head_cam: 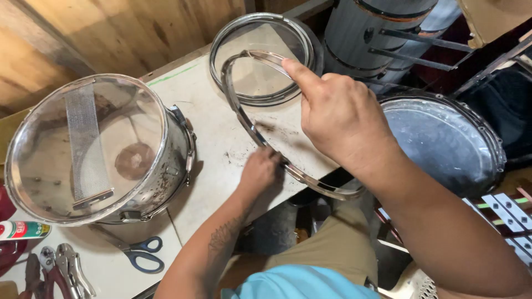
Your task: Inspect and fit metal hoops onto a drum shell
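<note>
While your left hand [259, 173] pinches the thin chrome hoop [244, 119] at six o'clock, your right hand [338, 119] grips its twelve o'clock edge — forefinger extended — above the scuffed table [213, 144].

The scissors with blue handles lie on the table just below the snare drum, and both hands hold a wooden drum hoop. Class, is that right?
Not quite. The head view shows the scissors below the snare drum, but the drum hoop held by the left hand and right hand is shiny metal, not wooden.

A small tube-shaped container [22, 230] with a green, red and white label lies at the workbench's [221, 133] left edge, below the drum.
</note>
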